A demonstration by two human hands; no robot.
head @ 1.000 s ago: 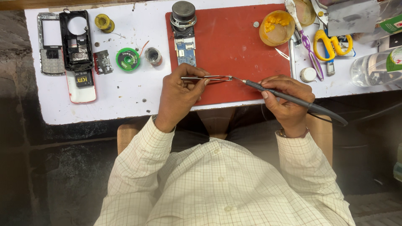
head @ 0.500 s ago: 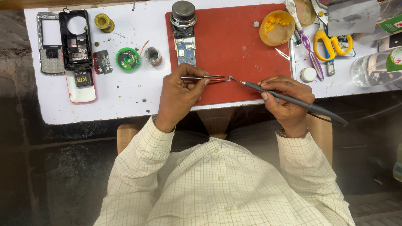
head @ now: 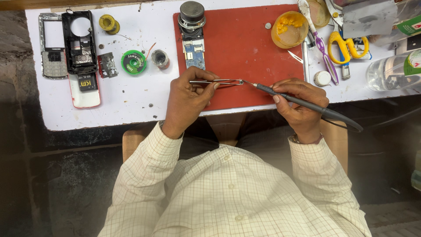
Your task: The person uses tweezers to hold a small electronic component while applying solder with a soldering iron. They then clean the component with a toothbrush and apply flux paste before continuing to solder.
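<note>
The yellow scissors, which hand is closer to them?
Right. The right hand is below the scissors, slightly left; the left hand is far off to their left.

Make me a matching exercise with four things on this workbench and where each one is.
Things:
1. tweezers
2. soldering iron
3. scissors
4. circuit board

Places:
A. held in the right hand
B. top edge of the red mat, below a round speaker
C. held in the left hand
D. right of the mat, yellow handles

Pairs: 1-C, 2-A, 3-D, 4-B
</note>
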